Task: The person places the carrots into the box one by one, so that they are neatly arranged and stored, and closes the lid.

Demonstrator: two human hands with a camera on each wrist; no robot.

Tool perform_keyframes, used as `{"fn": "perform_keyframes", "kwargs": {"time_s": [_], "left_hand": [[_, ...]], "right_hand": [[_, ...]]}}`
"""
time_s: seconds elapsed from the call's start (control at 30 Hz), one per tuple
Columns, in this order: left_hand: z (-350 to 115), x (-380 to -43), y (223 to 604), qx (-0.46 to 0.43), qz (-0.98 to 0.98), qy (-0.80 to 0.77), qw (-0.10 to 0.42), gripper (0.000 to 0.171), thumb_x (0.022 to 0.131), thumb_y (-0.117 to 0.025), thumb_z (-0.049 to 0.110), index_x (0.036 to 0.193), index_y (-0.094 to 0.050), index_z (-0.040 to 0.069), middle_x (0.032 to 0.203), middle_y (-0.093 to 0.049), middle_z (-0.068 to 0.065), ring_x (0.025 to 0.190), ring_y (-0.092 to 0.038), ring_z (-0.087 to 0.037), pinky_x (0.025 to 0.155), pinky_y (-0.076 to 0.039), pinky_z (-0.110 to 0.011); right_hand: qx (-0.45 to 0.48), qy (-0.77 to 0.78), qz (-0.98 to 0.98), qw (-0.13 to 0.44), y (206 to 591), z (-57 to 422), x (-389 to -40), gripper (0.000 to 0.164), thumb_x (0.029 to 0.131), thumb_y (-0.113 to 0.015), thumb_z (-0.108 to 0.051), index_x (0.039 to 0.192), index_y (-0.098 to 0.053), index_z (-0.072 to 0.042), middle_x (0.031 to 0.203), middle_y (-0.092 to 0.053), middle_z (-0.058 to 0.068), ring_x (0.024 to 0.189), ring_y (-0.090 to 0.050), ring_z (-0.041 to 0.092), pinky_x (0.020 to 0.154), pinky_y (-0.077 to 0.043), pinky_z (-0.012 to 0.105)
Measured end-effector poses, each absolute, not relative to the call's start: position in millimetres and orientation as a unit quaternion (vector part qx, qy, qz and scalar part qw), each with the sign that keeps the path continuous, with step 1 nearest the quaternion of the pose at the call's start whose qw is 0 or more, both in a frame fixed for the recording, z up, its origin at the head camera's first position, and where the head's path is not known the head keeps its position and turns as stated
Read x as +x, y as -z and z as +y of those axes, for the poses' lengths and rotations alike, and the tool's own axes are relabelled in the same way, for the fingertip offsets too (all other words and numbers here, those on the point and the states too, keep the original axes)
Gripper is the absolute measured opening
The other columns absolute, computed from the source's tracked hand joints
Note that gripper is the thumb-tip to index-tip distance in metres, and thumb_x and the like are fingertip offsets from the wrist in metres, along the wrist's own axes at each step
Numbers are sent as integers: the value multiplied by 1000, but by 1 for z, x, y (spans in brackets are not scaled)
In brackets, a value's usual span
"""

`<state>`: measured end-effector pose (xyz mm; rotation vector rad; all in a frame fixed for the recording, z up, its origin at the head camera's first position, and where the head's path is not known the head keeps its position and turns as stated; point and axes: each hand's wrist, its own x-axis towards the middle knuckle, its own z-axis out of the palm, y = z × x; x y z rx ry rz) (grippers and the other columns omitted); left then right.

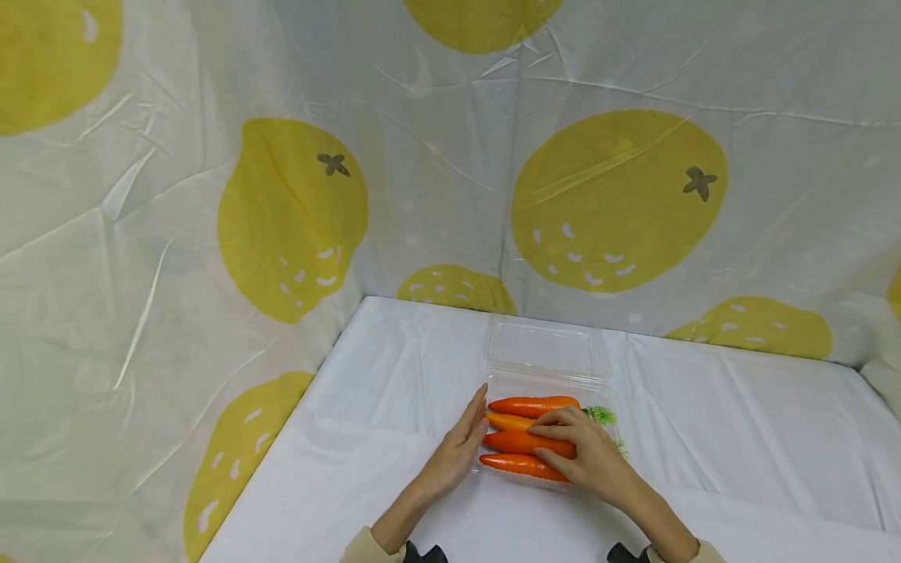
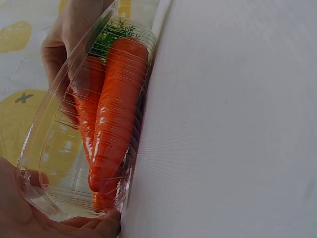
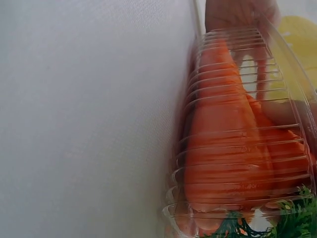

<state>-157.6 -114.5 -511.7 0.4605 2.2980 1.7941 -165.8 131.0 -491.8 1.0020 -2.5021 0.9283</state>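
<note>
Several orange carrots (image 1: 533,406) with green leafy tops (image 1: 600,415) lie side by side in a clear plastic box (image 1: 521,478), tips toward the left. My right hand (image 1: 587,453) reaches into the box from the right and holds one of the middle carrots (image 1: 517,442), thumb on the near side and fingers on the far side. Against the box's left end rests my left hand (image 1: 454,453), its fingers fairly straight. Through the ribbed wall in the left wrist view, the nearest carrot (image 2: 119,99) shows. The right wrist view shows that carrot's thick end (image 3: 223,173).
The box's hinged lid (image 1: 545,349) is folded back, flat on the white tablecloth (image 1: 704,438). Behind the table hangs a pale curtain (image 1: 436,156) with yellow lemon prints, which also runs along the left side.
</note>
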Motion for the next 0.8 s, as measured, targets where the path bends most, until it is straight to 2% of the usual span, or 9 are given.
{"fn": "perform_keyframes", "kwargs": {"time_s": [0.1, 0.4, 0.53, 0.8], "left_hand": [[-115, -158, 513, 154, 777, -603, 96, 60, 115, -34, 25, 168, -8, 17, 174, -14, -14, 161, -18, -35, 127, -20, -55], [-114, -158, 512, 156, 776, -604, 95, 60, 114, -34, 24, 168, -8, 18, 174, -15, -14, 160, -19, -35, 127, -21, -55], [-114, -158, 512, 157, 775, -605, 94, 60, 115, -34, 24, 168, -9, 19, 174, -16, -14, 160, -21, -36, 127, -22, -56], [-114, -158, 512, 152, 781, -599, 94, 59, 114, -34, 25, 168, -10, 18, 174, -16, -13, 160, -22, -35, 127, -22, -55]], "right_hand": [[341, -323, -872, 137, 491, 131, -166, 28, 83, -86, -11, 111, -82, -11, 110, -72, -9, 99, -64, 12, 84, -59, 32], [324, -293, -886, 159, 491, 133, -165, 25, 79, -89, -15, 103, -83, -17, 108, -72, -12, 102, -64, 10, 86, -60, 36], [327, -282, -886, 169, 492, 134, -165, 27, 80, -89, -16, 105, -82, -18, 109, -72, -12, 104, -65, 11, 86, -60, 37], [341, -269, -879, 196, 490, 135, -166, 27, 79, -89, -17, 106, -82, -19, 108, -71, -12, 102, -63, 10, 83, -57, 34]]}}
